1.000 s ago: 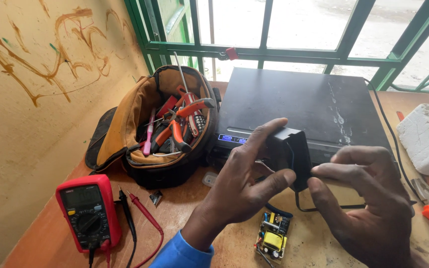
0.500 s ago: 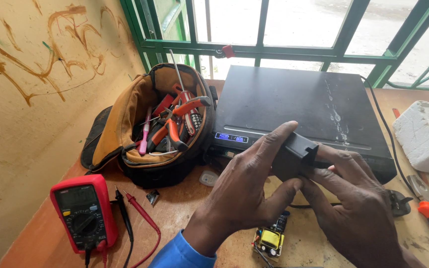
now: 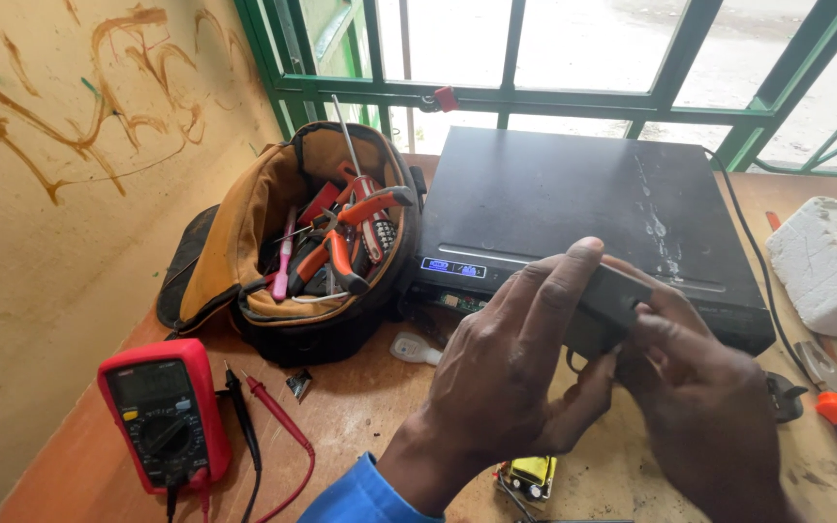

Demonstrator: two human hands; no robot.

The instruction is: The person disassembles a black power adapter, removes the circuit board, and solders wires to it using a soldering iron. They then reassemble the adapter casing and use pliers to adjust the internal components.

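Hands meet over a wooden workbench (image 3: 370, 407): the left hand (image 3: 515, 368) and right hand (image 3: 709, 407) together clasp a small black plastic casing (image 3: 607, 308), fingers closed around it, just in front of a black disc player (image 3: 583, 213). Below the hands lies a small circuit board (image 3: 533, 476). To the left sit an open tool bag (image 3: 283, 252) full of pliers and screwdrivers and a red multimeter (image 3: 162, 412) with its probes.
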